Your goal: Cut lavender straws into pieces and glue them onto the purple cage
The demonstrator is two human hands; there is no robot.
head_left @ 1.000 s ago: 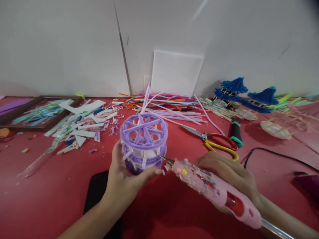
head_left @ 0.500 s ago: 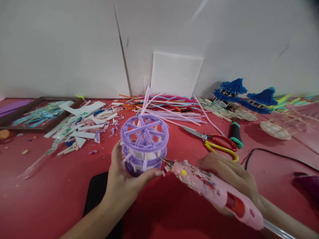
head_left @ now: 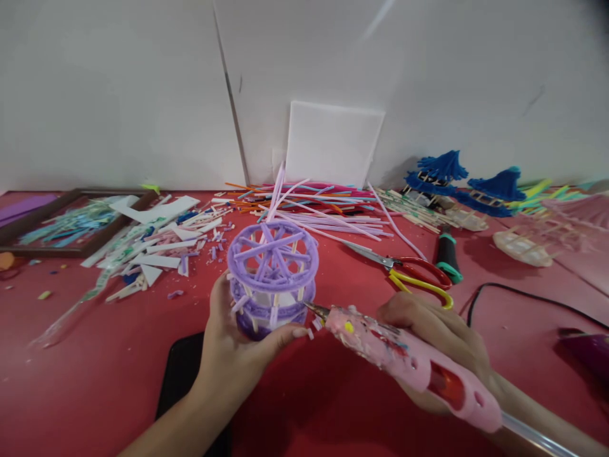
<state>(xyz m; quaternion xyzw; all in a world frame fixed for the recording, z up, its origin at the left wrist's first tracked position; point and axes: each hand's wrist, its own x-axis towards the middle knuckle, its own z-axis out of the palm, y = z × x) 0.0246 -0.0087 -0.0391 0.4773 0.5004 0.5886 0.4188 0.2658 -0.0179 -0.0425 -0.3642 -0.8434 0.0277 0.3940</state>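
Note:
My left hand is wrapped round the lower part of a round purple pipe-cleaner frame, its thumb along the near side. The frame has a spoked ring on top, pale upright sticks and purple rings below. My right hand grips a pink hot glue gun, smeared with dried glue, with a clear glue stick out of its back end. The metal nozzle points at the right side of the frame's lower ring, at or very near it. Some of my right fingers are hidden behind the gun.
Scissors and a black-and-green handled tool lie to the right, near a black cable. Pipe cleaners are heaped at the back, white scraps at left. Blue-roofed models stand at back right. A black flat object lies under my left arm.
Hands, frame and glue gun keep nearly the same positions. The whole view has shifted slightly, and the purple frame seems a little turned or tilted.

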